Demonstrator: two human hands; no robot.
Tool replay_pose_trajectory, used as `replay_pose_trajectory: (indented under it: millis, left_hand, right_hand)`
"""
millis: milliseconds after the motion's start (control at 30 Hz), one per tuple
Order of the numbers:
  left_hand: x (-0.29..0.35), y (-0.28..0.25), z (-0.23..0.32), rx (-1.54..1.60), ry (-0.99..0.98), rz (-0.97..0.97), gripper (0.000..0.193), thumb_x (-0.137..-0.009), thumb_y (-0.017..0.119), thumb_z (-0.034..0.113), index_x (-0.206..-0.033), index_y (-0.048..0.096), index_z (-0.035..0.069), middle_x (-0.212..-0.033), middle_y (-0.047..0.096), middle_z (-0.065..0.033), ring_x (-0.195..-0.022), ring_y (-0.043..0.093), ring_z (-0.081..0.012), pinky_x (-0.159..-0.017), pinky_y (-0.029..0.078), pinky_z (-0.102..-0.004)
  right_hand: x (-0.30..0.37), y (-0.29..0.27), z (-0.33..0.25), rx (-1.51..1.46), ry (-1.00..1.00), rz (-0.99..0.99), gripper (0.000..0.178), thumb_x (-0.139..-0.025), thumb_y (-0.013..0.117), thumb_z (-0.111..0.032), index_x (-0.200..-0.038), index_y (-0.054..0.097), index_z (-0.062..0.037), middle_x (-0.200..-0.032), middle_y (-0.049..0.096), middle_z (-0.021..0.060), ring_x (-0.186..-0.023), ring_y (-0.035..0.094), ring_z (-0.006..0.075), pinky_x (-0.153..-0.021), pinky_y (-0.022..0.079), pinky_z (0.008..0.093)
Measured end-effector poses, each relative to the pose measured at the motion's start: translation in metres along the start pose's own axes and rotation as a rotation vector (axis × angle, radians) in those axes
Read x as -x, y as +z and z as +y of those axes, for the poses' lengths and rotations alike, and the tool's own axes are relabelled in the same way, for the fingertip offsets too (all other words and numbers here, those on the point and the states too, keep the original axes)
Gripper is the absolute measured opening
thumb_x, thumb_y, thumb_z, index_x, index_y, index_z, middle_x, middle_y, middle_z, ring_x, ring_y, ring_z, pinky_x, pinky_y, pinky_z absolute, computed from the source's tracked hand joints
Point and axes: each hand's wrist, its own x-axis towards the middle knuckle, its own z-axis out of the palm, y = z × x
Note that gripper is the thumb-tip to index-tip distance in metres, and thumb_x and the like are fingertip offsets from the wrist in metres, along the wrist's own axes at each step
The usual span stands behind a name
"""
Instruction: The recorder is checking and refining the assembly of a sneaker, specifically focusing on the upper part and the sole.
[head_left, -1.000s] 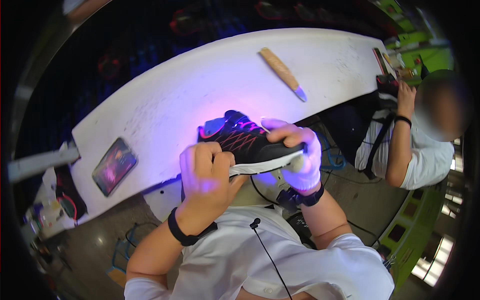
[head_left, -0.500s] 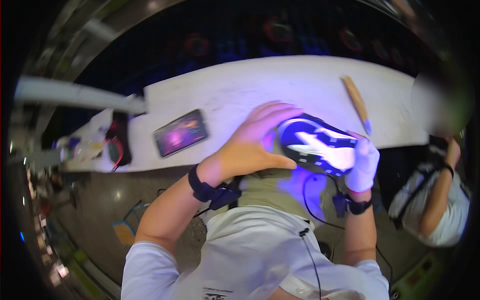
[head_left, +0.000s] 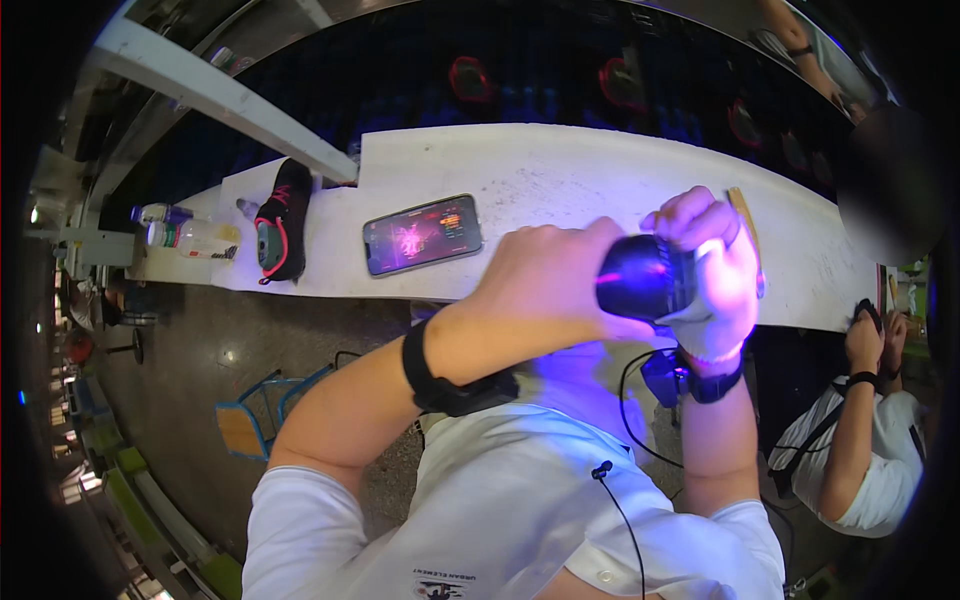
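A black shoe (head_left: 640, 280) is held above the front edge of the white table, with one rounded dark end facing me. Bare fingers of my left hand (head_left: 545, 275) wrap around it from the left. My right hand (head_left: 725, 275), with a white glove over part of it, grips the other side, its fingers curled at the upper edge. Violet light shines on the shoe and both hands. The sole is turned out of sight. Just beyond my right hand lies a wooden-handled tool (head_left: 742, 215), partly covered by the hand.
On the white table (head_left: 560, 170) lie a phone (head_left: 423, 235) with a lit screen and another black shoe (head_left: 287, 225) with pinkish-red trim. Clear plastic bottles (head_left: 205, 238) lie at the far left. Behind runs a dark line carrying shoes (head_left: 622, 82). A co-worker (head_left: 860, 450) is at the right.
The shoe has been turned, so its black-and-white sole no longer shows and a rounded dark end does. My right hand has moved up around it. The view has shifted rightward.
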Motion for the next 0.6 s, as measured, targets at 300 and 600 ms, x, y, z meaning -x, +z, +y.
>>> replay_pose_trajectory:
  millis: [300,600]
  left_hand:
    - [-0.008,0.001,-0.006,0.166,-0.179,0.097,0.066,-0.067,0.098,0.042,-0.107,0.070,-0.003,-0.093,0.077,-0.0190,-0.086,0.079,-0.0318,-0.079,0.060,-0.0399]
    - [-0.079,-0.001,0.056,-0.328,-0.086,-0.198,0.068,-0.068,0.097,0.044,-0.103,0.067,-0.006,-0.088,0.076,-0.0192,-0.079,0.077,-0.0288,-0.075,0.060,-0.0373]
  right_hand:
    - [-0.031,-0.005,0.008,-0.069,0.264,-0.139,0.025,-0.096,0.058,-0.026,-0.095,0.059,-0.0003,-0.105,0.055,0.0088,-0.094,0.053,0.0187,-0.089,0.045,0.0312]
    - [-0.034,-0.055,-0.010,0.172,0.047,-0.128,0.024,-0.096,0.058,-0.029,-0.095,0.055,-0.0046,-0.102,0.049,0.0049,-0.093,0.046,0.0154,-0.087,0.040,0.0276]
